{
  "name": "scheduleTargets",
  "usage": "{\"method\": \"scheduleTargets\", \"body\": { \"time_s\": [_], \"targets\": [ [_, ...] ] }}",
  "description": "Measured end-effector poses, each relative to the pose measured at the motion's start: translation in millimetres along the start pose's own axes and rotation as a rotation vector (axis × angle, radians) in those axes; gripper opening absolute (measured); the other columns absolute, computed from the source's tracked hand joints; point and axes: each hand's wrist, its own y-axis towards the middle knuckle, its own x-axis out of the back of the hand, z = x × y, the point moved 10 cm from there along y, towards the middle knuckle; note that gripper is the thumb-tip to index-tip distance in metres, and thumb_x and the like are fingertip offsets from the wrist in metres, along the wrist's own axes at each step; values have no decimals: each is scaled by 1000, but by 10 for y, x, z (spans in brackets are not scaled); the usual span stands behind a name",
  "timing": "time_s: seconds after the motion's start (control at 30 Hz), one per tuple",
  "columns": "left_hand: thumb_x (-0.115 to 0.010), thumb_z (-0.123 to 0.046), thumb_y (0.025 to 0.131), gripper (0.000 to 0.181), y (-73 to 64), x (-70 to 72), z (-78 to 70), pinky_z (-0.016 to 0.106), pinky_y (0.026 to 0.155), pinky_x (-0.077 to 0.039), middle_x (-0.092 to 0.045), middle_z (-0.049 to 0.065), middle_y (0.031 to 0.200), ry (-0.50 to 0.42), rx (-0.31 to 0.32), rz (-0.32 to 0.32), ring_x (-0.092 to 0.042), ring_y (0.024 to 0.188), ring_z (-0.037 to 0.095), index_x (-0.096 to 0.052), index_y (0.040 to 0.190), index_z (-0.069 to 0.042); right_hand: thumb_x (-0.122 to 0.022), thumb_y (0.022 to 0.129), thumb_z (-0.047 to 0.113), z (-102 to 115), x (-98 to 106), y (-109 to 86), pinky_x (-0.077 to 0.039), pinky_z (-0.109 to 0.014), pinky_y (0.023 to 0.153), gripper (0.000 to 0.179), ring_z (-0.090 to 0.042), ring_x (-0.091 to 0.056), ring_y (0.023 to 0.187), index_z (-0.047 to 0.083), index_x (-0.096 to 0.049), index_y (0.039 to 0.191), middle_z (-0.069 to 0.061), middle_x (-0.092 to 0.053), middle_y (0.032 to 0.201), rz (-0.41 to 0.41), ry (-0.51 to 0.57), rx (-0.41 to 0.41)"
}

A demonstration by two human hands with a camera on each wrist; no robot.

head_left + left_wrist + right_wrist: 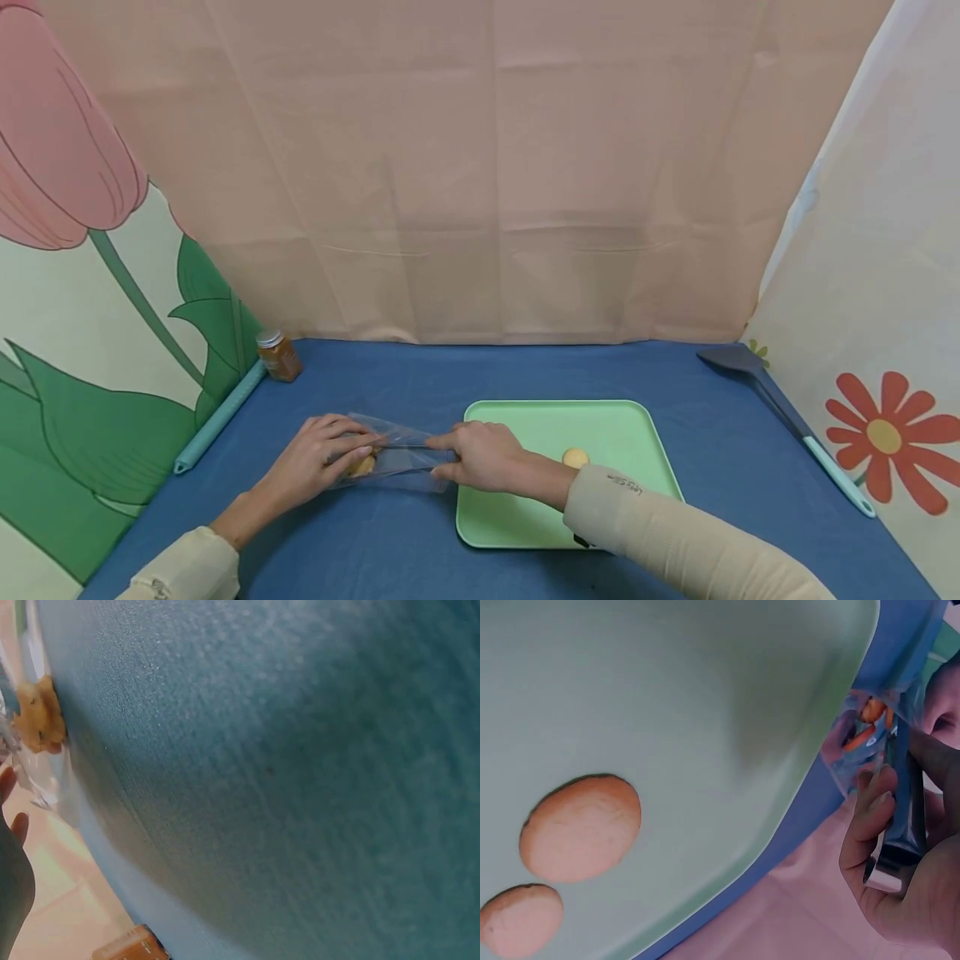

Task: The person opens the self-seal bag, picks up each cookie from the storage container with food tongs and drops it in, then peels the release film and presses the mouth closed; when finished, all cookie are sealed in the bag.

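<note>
My left hand [318, 454] grips a clear plastic bag [411, 482], held just above the blue cloth left of the tray. Golden-brown cookies [363, 467] lie inside the bag, partly under the left fingers. My right hand [487, 454] holds metal tongs [905, 825] between thumb and fingers, their tips reaching into the bag's mouth. Whether the tips pinch a cookie cannot be told. Beneath my right forearm is a light green tray [555, 412]. Two round cookies show on it in the right wrist view, a larger one [585, 829] and a smaller one [521, 921].
A spice jar [279, 358] with a silver lid stands at the back left. Next to it a teal rod [221, 417] lies along the left edge. On the right side lies a dark turner [780, 408] with a light teal handle. A beige cloth [495, 208] hangs behind.
</note>
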Motion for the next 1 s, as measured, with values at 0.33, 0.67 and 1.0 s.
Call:
{"method": "scheduleTargets", "body": {
  "time_s": [0.33, 0.67, 1.0],
  "targets": [
    [-71, -28, 94, 28, -10, -17, 4, 48, 94, -43, -69, -14, 115, 9, -2, -6, -59, 112, 12, -73, 120, -38, -71, 92, 43, -62, 68, -106, -34, -24, 42, 45, 0, -45, 57, 33, -64, 136, 9, -58, 76, -3, 24, -6],
    [-72, -25, 93, 24, -18, 3, 1, 47, 94, -43, -69, -13, 115, 4, -17, -22, -59, 109, 12, -76, 116, -32, -72, 92, 39, -340, 228, -488, -35, -24, 45, 44, -1, -45, 58, 28, -66, 135, 13, -51, 68, -7, 119, -56],
    [-71, -26, 94, 22, -17, -2, 17, 47, 94, -43, -70, -13, 114, 5, -2, -17, -59, 110, 13, -76, 115, -32, -73, 91, 40, -678, 443, -926, -38, -24, 49, 44, -1, -47, 55, 28, -67, 133, 12, -59, 80, -31, 213, -104]
  ]
}}
